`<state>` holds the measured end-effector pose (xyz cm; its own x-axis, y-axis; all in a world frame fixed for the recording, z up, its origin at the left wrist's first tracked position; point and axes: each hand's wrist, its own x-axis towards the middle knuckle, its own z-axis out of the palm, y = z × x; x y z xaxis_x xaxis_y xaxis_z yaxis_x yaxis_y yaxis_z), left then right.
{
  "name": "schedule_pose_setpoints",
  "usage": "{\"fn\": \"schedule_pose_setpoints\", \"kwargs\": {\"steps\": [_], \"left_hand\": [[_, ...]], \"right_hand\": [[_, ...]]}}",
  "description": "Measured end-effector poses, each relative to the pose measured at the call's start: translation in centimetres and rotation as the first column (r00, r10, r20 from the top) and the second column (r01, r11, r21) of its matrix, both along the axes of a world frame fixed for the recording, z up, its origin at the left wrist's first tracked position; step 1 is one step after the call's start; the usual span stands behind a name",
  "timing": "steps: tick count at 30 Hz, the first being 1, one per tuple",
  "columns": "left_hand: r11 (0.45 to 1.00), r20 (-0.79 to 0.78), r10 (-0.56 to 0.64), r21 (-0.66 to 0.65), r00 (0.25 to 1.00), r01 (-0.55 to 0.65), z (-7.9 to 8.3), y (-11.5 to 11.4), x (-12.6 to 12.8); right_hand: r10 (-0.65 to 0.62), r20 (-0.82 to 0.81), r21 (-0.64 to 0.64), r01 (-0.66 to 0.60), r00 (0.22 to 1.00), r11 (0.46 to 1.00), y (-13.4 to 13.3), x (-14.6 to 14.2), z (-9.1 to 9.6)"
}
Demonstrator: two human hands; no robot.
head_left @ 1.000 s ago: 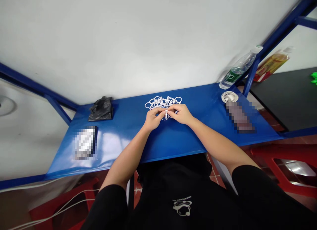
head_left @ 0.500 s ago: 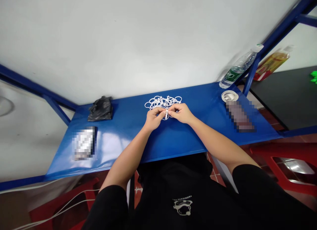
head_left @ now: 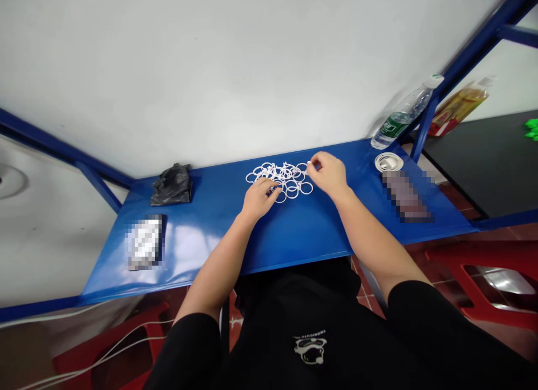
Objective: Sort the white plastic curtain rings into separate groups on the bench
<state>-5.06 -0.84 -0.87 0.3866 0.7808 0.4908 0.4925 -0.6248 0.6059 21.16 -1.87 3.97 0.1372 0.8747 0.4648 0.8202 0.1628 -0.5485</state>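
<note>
White plastic rings lie in an overlapping cluster on the blue tabletop, several of them with small knobs or clasps. My left hand rests at the cluster's near left side, thumb and fingers a little apart over the rings. At the right edge of the cluster my right hand has its fingertips pinched together on a white ring, whose far part shows beside them. The rings under my left fingers are partly hidden.
A crumpled black plastic bag and a blurred-out item lie at left. On the right are a water bottle, a coiled white cable and a pixelated dark object. Red stools stand below.
My hands have come apart from a shared pinch on a ring. The right one moved right and away from me to the cluster's edge; the left loosened. More rings show at the near right.
</note>
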Motion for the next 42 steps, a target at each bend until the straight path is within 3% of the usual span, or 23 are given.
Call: {"fn": "schedule_pose_setpoints", "kwargs": {"steps": [3, 8, 10, 14, 17, 21, 23, 27, 32, 36, 42], "left_hand": [[0.999, -0.078, 0.033, 0.000, 0.996, -0.033, -0.5, 0.5, -0.3], [0.999, -0.165, 0.020, -0.023, 0.986, -0.024, -1.0, 0.9, -0.5], [0.998, -0.195, 0.015, -0.052, 0.981, -0.026, -1.2, 0.9, -0.6], [0.997, -0.206, 0.014, -0.071, 0.978, -0.029, -1.4, 1.0, -0.6], [0.997, -0.216, 0.013, -0.078, 0.976, -0.031, -1.5, 1.0, -0.5], [0.999, -0.176, 0.010, -0.037, 0.984, -0.017, -1.3, 0.8, -0.3], [1.000, -0.112, -0.015, 0.015, 0.994, 0.017, -1.0, 0.6, -0.1], [0.991, -0.021, -0.082, 0.107, 0.996, 0.084, -0.1, 0.1, 0.2], [0.979, 0.011, -0.175, 0.111, 0.984, 0.173, 0.4, -0.3, 0.4], [0.983, 0.023, -0.168, 0.080, 0.985, 0.166, 0.3, -0.3, 0.4], [0.979, 0.067, -0.203, 0.046, 0.977, 0.200, 0.9, -0.7, 0.2]], "right_hand": [[-0.124, 0.131, -0.107, 0.138, 0.984, 0.985, 0.8, 2.2, 0.1], [-0.126, 0.228, -0.381, 0.208, 0.965, 0.901, 1.4, 4.6, -0.7], [-0.126, 0.235, -0.409, 0.216, 0.964, 0.887, 1.5, 4.9, -1.0], [-0.070, 0.138, -0.280, 0.107, 0.988, 0.954, 1.5, 3.8, -1.0], [0.125, 0.025, -0.200, -0.117, 0.992, 0.973, 1.0, 1.5, -1.0], [0.423, 0.011, -0.155, -0.417, 0.906, 0.896, -0.2, -2.0, -1.9], [0.487, -0.008, -0.126, -0.484, 0.873, 0.866, -0.7, -3.1, -2.3], [0.525, -0.168, -0.088, -0.544, 0.834, 0.835, -1.2, -4.0, -2.7], [0.533, -0.385, -0.101, -0.609, 0.753, 0.787, -1.1, -3.6, -2.5], [0.528, -0.456, -0.110, -0.633, 0.717, 0.766, -1.0, -3.5, -2.4], [0.509, -0.467, -0.086, -0.610, 0.723, 0.787, -1.1, -3.6, -2.7]]}}
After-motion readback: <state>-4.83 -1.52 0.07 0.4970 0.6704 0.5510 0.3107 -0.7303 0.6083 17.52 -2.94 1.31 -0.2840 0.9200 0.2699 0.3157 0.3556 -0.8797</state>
